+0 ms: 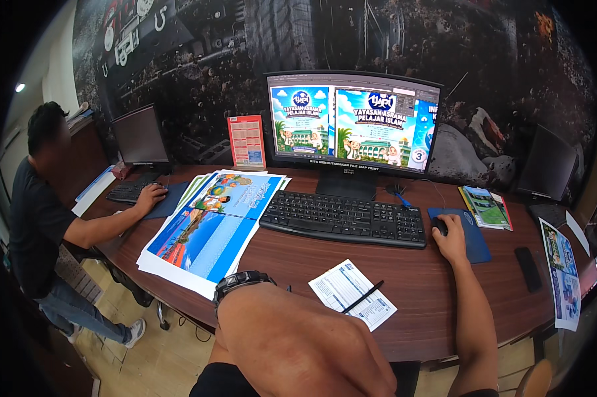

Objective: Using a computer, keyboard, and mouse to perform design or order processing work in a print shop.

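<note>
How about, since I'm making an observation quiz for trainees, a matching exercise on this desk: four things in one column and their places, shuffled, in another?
Things
1. Black pen
2. Wearer's right hand
3. Red calendar
4. Large black keyboard

Places
A. Upright by the lit monitor's left edge
B. Just in front of that monitor
C. Lying across the paper form
D. On the black mouse

Pairs: 1-C, 2-D, 3-A, 4-B

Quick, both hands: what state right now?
Left hand: close to the camera; open or closed cannot be told.
Right hand: holding the black computer mouse on the blue mouse pad.
</note>
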